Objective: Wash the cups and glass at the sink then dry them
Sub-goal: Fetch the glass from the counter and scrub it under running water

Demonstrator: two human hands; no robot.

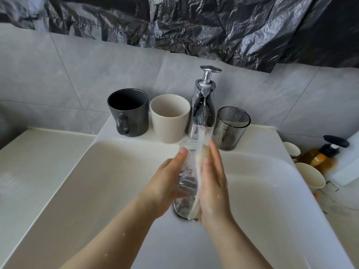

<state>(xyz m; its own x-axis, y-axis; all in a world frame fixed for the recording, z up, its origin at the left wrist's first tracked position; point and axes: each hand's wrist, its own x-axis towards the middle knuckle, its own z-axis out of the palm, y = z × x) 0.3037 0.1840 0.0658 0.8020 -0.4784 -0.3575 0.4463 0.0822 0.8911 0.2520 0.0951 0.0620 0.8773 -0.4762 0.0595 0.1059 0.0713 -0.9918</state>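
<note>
Far left of the faucet (204, 105), the pale counter (38, 152) runs up to the rim of the white sink (97, 191). On the ledge behind the basin, a dark grey mug (129, 111) stands upright to the faucet's left, its handle turned toward the viewer. A beige cup (170, 117) stands between the mug and the faucet, just beside both. Below the faucet's spout, over the drain (180, 208), the left hand (167, 181) grips a clear glass (184, 177), fingers curled round its side and thumb up near the rim. Water (201, 144) pours from the faucet onto the glass. The right hand (213, 183) presses flat against the glass's other side with its fingers straight. A pale strip runs between that palm and the glass, and whether it is water or a cloth cannot be told. Just right of the faucet, a smoked tumbler (230, 127) stands upright on the ledge. Well to the faucet's right, beyond the sink's rim, sit an amber pump bottle (326, 152) and some pale paper cups (308, 175). Crinkled black plastic sheeting (194, 22) hangs on the tiled wall above the faucet.
</note>
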